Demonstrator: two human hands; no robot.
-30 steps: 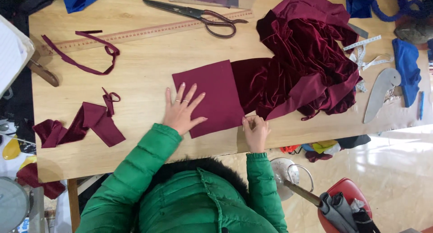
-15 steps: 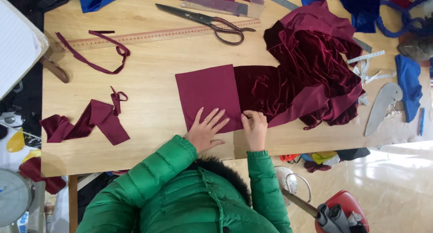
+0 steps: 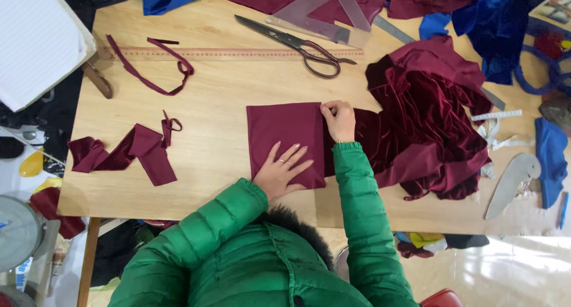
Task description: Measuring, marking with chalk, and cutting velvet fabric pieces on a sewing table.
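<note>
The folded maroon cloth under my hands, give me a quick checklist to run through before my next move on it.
1. Left hand flat on the folded maroon cloth, pinning its near edge: ok.
2. Right hand pinching the cloth's far right corner at the fold: ok.
3. Folded panel lying smooth, no visible wrinkles: ok.
4. Layers underneath lined up edge to edge: cannot tell, the top layer hides them.
5. Scissors apart from both hands, lying closed near the wooden ruler: ok.
6. Loose velvet heap kept off the folded part: not ok, it bunches right against the fold.
</note>
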